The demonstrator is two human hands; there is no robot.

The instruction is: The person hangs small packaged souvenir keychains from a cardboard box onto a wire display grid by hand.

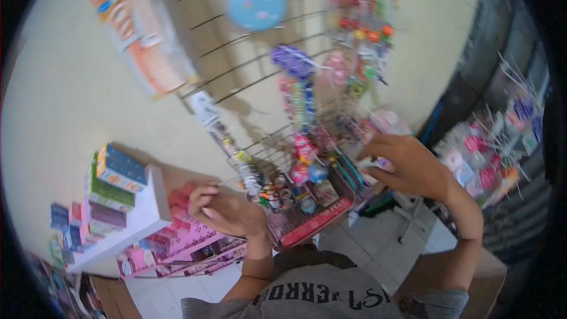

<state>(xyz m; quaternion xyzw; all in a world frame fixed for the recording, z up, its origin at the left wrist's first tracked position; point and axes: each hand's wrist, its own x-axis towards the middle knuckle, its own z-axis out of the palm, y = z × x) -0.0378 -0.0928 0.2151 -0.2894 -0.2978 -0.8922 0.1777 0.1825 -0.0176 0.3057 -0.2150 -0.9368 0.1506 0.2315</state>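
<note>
My left hand is raised beside the left end of a wire basket, its fingers loosely curled and apart, with nothing visible in them. Over the basket's right end, my right hand has its thumb and fingers spread beside small packaged items. The basket has a red front strip and holds small round containers, packets and slim teal items. Above it, strips of colourful small goods and a purple bundle hang from a black wire grid.
A white shelf with small boxes stands at left, over pink display trays. An orange package and a blue round item hang above. Plastic-wrapped goods are at right.
</note>
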